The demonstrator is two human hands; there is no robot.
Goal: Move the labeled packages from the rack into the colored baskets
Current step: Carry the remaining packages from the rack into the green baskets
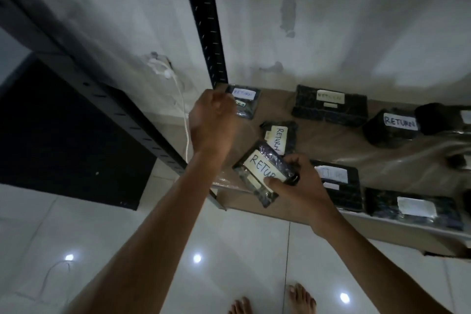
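Observation:
My right hand [300, 186] grips a dark package with a white RETURN label [260, 173] at the front left corner of the rack shelf [331, 143]. My left hand [212, 120] reaches to the back left corner, its curled fingers at the edge of a small RETURN package [246, 99]; whether it grips the package is hidden. Another RETURN package [279, 139] lies between the two. Several more dark labeled packages lie along the shelf, such as a large flat one [330, 106] and a bulky one [392, 126]. No colored baskets are in view.
A black rack upright [209, 38] stands behind my left hand, a second slanted post [122, 112] to the left. A white cable [184, 120] hangs on the wall. My bare feet [275, 301] stand on a glossy white tiled floor [127, 250].

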